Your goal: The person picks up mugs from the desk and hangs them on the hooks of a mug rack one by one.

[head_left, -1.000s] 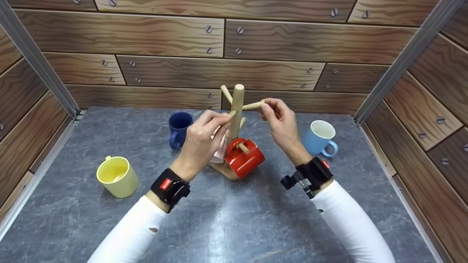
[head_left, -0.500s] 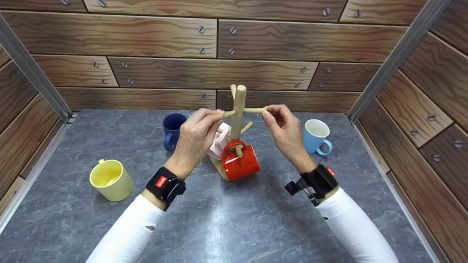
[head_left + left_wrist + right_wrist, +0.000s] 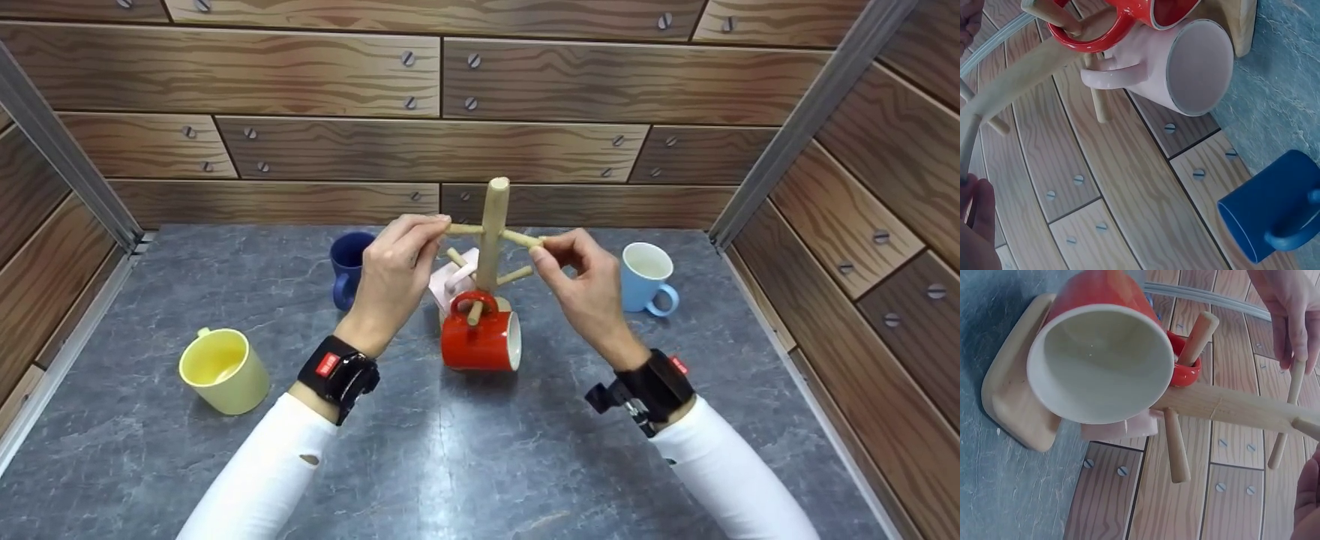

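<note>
Just turned the rack (image 3: 491,255) on the table (image 3: 525,457), swinging the red mug (image 3: 484,343) to the front, ahead of the pink mug (image 3: 442,285); pinches one upper peg (image 3: 465,229) in the left hand (image 3: 397,262), another in the right hand (image 3: 583,281), apparently only reorienting it.

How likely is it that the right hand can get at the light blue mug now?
Probably yes: the light blue mug stands near the right hand, with nothing seen between them, though the hand pinches a wooden peg and should first let go.
</note>
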Demonstrator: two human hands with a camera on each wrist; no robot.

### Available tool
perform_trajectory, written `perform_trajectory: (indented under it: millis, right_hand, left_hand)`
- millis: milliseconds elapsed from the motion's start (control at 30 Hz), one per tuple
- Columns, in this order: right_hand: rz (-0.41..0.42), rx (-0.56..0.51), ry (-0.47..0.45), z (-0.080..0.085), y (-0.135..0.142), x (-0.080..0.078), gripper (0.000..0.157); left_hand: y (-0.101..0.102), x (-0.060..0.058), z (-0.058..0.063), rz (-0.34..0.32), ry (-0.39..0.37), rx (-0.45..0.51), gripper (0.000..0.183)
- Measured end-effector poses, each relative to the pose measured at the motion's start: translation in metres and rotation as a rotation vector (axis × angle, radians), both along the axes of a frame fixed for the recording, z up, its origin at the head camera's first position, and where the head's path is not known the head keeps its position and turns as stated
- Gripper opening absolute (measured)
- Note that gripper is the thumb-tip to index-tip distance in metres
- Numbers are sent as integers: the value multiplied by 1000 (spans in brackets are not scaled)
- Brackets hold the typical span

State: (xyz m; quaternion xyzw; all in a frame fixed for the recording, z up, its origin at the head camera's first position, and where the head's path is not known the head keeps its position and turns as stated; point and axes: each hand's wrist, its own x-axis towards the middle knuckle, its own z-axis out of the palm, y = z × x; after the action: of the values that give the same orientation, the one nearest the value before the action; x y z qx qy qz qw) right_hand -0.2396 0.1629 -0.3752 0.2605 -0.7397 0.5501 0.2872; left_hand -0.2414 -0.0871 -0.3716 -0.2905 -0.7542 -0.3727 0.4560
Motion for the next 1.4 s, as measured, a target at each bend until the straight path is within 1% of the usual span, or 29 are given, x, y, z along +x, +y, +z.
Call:
perform_trajectory:
  millis: [200, 367, 533, 667, 800, 1100, 1233, 1333, 1400]
  right_hand:
    - [44, -10, 50, 0, -5, 7, 6]
    - [79, -2, 101, -1, -8, 11, 10]
    - [96, -8, 129, -1, -12, 15, 13]
    - [107, 7, 152, 1, -16, 17, 14]
    - [105, 33, 182, 4, -20, 18, 15]
    - [65, 107, 273, 6, -23, 18, 20]
    - [89, 137, 267, 6, -21, 18, 19]
    - [111, 151, 247, 5, -16, 20, 15]
    - [103, 155, 232, 5, -12, 20, 14]
  left_hand:
    - [0, -4, 0, 35, -3, -8, 16]
    - [0, -6, 1, 64, 3, -23, 17]
    - [1, -8, 0, 78, 14, -24, 17]
    - [1, -11, 0, 89, 8, -35, 18]
    - [2, -13, 1, 96, -5, -43, 20]
    - [4, -18, 3, 89, -50, -41, 23]
    - [3, -17, 3, 123, -53, -82, 26]
    - [1, -14, 0, 170, -59, -140, 32]
    - [0, -10, -3, 189, -66, -168, 38]
